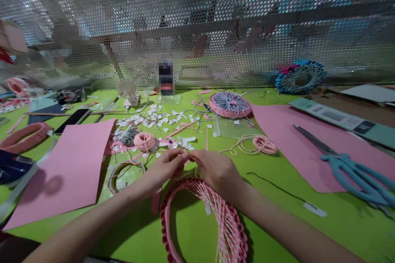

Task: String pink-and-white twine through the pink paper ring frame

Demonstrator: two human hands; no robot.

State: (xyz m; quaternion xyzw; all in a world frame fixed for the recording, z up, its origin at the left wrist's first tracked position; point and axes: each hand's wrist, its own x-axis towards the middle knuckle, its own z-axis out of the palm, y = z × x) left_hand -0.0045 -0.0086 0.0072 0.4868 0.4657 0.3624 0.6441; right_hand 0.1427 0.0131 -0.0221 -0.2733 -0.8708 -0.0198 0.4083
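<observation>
Fingertips of my left hand and my right hand meet in a close pinch at mid-table. They seem to hold the pink-and-white string, though the fingers hide most of it. Just below them sits a pink ring with a scalloped tube edge, wound with the same string along its top and right side. A loose loop of string hangs between my hands and the ring. To the left of my left hand is a roll of tape with string lying over it.
Pink card sheets lie left and right; blue-handled scissors rest on the right one. Behind my hands are string balls, a string coil, paper scraps, a finished-looking woven disc, a small fan and a phone.
</observation>
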